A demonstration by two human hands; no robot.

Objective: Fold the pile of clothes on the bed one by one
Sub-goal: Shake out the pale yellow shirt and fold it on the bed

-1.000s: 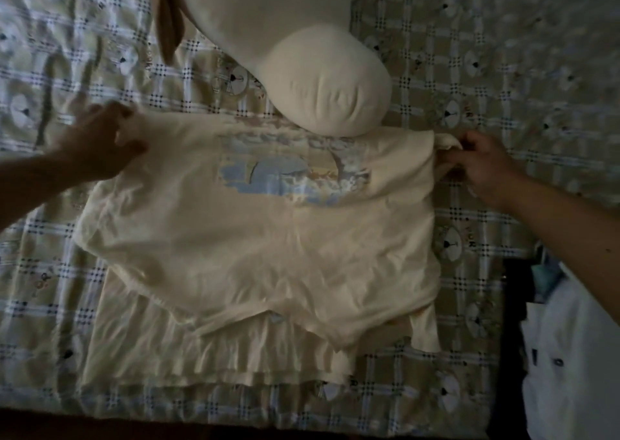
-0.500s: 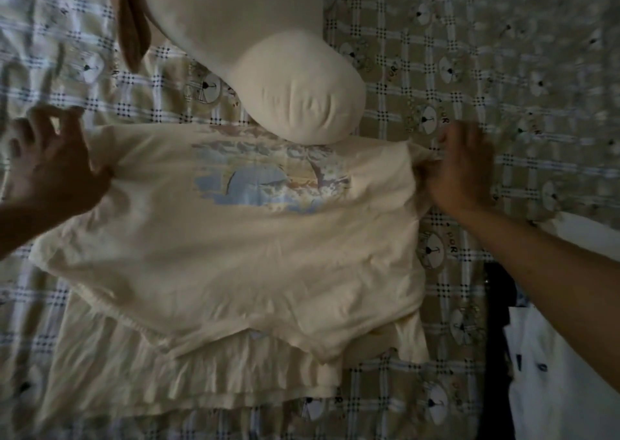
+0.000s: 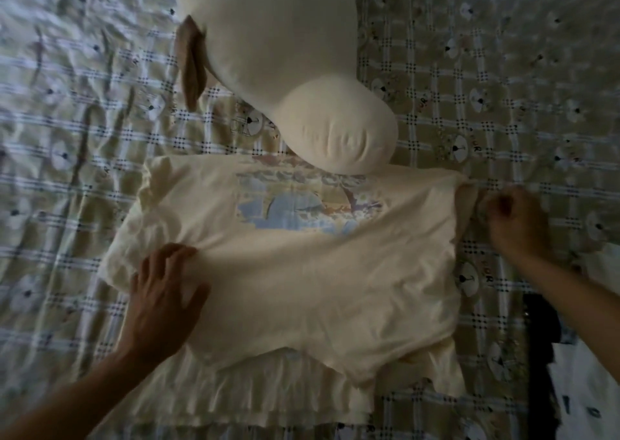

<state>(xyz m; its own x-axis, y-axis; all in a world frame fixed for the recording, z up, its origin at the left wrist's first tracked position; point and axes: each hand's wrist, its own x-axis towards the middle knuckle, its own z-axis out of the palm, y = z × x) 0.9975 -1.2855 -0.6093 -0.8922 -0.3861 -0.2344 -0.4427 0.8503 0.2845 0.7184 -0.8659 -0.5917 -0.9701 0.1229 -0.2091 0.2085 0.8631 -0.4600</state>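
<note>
A cream T-shirt [image 3: 318, 278] with a pale blue print lies spread on the checked bed sheet [image 3: 84, 137], its lower part doubled over a cream layer underneath. My left hand [image 3: 161, 292] lies flat on the shirt's left side, fingers spread and pressing the cloth. My right hand [image 3: 516, 221] is at the shirt's right edge, fingers curled and pinching the sleeve there.
A large cream plush toy [image 3: 285, 53] with a brown ear lies at the top, its rounded end touching the shirt's collar edge. White and dark clothes [image 3: 570, 372] sit at the lower right.
My left hand let go of the left sleeve and moved down onto the shirt's left side. My right hand stayed at the right sleeve. The view shifted downward.
</note>
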